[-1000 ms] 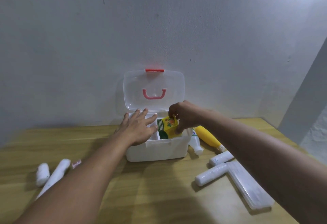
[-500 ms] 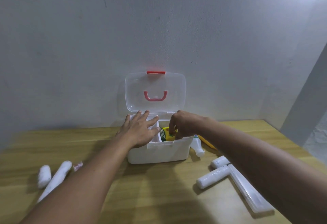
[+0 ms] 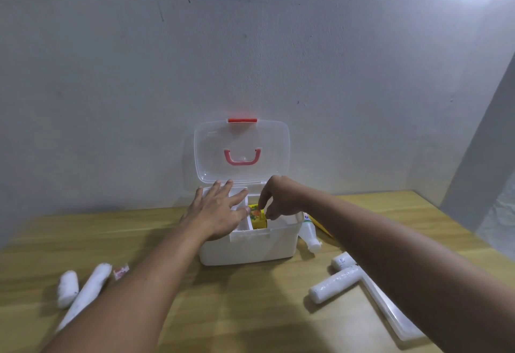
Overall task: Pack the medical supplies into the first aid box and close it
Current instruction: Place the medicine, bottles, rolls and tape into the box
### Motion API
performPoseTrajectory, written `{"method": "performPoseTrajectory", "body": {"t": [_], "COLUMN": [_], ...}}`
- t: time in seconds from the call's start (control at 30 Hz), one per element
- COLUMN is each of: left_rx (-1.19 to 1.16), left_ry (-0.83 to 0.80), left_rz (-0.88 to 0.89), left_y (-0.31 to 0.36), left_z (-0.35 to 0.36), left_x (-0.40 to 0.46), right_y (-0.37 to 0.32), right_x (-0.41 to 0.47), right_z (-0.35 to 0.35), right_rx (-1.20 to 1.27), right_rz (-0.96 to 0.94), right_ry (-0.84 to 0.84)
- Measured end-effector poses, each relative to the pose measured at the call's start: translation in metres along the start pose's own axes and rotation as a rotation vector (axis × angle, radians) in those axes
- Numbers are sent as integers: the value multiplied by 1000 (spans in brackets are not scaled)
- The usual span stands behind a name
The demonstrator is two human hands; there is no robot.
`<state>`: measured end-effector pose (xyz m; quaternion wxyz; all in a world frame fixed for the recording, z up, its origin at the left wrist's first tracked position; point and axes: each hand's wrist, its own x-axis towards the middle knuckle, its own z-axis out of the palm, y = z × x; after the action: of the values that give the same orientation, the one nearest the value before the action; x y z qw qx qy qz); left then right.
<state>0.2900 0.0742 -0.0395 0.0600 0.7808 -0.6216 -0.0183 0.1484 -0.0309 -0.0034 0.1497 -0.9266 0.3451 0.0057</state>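
Observation:
The white first aid box point(image 3: 248, 249) stands on the wooden table against the wall, its clear lid point(image 3: 242, 154) with a red handle upright. My left hand point(image 3: 216, 213) lies flat with fingers spread over the box's left compartment. My right hand point(image 3: 278, 198) hovers over the right compartment, its fingertips pinching the top edge of a yellow packet point(image 3: 257, 217) that sits low inside the box. A white bottle point(image 3: 309, 237) lies just right of the box, with a yellow item point(image 3: 320, 226) behind it, mostly hidden by my arm.
Two white gauze rolls point(image 3: 68, 288) point(image 3: 86, 295) and a small pink-printed packet point(image 3: 121, 272) lie at the left. Two wrapped white rolls point(image 3: 334, 283) point(image 3: 342, 260) and a flat translucent tray point(image 3: 390, 311) lie at the right. The wall stands directly behind the box.
My right hand has lowered the yellow packet from above the rim down into the box's right compartment. My left hand has stayed flat on the left side.

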Motion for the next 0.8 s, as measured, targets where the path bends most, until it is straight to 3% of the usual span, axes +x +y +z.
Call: {"method": "performPoseTrajectory", "body": {"t": [0.17,0.27,0.47,0.6,0.8], "left_rx": [-11,-2,10,18,61], "left_ry": [-2,-5,-15,-39,-52], "left_rz": [3,0,1,-9,-17], "left_y": [0,1,3,2,3], "left_z": [-1,-2,-4,-4,-6], "left_x": [-1,-2,-3,-2,-2], "right_y": [3,5,4,19,65], "right_x": [6,6,-11,-53,-118], "right_z": [-4,-2,-20,-47,-42], "right_rx": [382,443,279,392,89], "right_rz": [190,219,154,94,203], "right_ry": [-32,-29,37,120,-106]}}
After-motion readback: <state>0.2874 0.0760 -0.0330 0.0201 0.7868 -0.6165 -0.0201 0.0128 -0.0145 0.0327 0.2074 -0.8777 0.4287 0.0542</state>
